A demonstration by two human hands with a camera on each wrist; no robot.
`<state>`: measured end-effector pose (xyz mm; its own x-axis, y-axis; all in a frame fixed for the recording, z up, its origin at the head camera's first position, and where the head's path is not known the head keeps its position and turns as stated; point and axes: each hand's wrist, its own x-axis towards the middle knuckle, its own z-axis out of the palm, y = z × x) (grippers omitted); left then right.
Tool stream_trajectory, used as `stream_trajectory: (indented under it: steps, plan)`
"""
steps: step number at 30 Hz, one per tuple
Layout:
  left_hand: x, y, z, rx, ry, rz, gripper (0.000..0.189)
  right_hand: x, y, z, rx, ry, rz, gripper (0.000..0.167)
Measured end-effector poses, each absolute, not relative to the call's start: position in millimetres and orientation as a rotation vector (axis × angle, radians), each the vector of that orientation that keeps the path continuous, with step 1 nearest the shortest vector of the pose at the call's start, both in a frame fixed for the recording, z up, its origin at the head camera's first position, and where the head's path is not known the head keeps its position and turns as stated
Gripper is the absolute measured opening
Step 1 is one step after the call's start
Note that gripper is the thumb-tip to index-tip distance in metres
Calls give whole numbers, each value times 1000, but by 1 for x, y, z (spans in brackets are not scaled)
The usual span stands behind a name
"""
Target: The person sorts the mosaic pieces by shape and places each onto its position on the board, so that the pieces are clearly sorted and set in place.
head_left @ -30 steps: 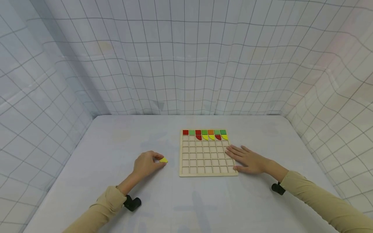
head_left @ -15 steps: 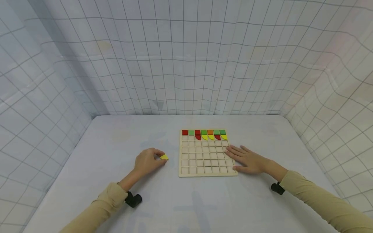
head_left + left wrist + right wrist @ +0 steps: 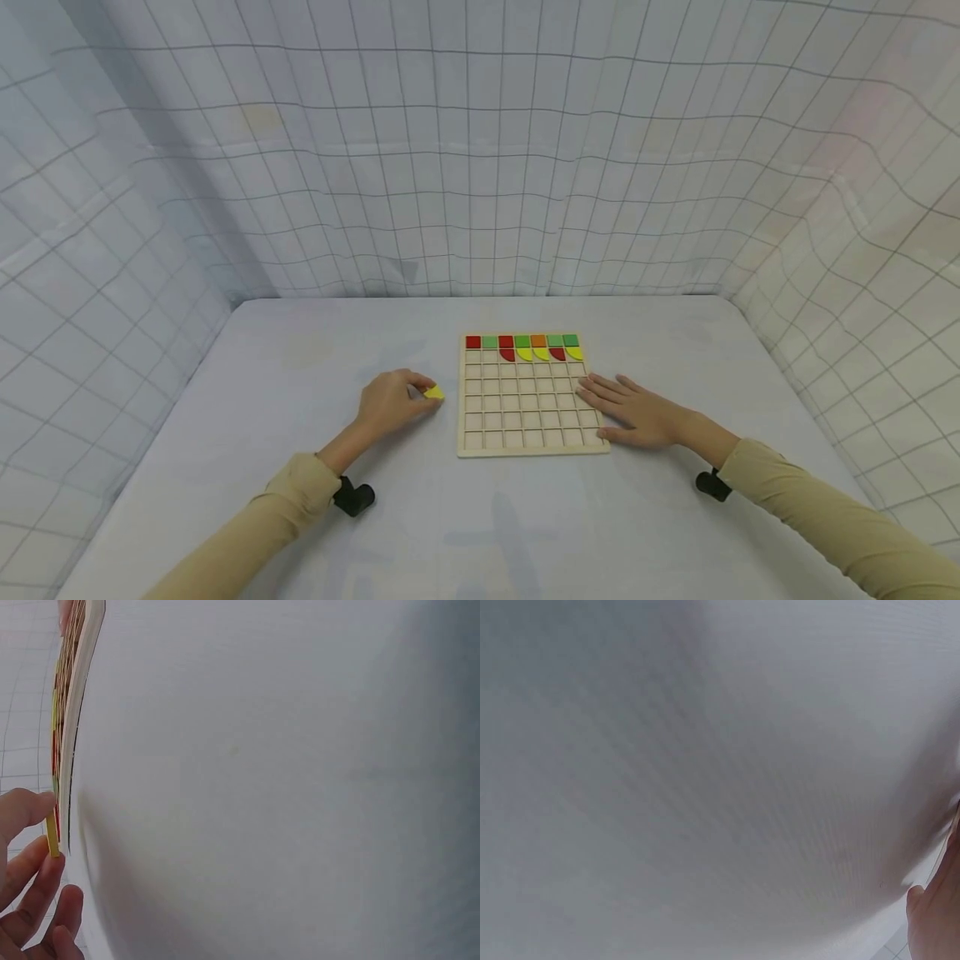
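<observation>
My left hand (image 3: 392, 403) pinches a small flat yellow piece (image 3: 434, 392) between thumb and fingertips, just left of the wooden grid board (image 3: 462, 417). In the left wrist view the yellow piece (image 3: 52, 834) shows edge-on between thumb and fingers. Across the board's top row lie red, green and orange squares (image 3: 538, 341). Below them, red and yellow quarter-round pieces (image 3: 541, 354) fill the right part of the second row; its two leftmost cells are bare. My right hand (image 3: 633, 412) rests with fingers extended on the board's right edge.
The board lies on a white-covered table (image 3: 480, 525). White gridded curtains (image 3: 480, 167) enclose the back and both sides. A black wrist camera (image 3: 354, 497) sits under the left forearm, another camera (image 3: 712, 485) under the right.
My left hand has moved forward and slightly right with the yellow piece, closer to the board. My right hand stays on the board's edge.
</observation>
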<state>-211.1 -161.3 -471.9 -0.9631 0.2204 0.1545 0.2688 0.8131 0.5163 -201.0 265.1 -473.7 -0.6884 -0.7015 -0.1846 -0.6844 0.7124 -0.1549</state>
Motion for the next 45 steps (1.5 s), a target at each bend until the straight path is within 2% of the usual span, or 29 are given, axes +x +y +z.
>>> stream_trajectory:
  steps: [25, 45]
  plan:
    - [-256, -115, -461, -631, -2854, -871, 32, -201, 265, -473, -1139, 2695, -124, 71]
    - [-284, -90, -458, -594, -2934, -669, 30, -203, 265, -474, -1145, 2695, -136, 71]
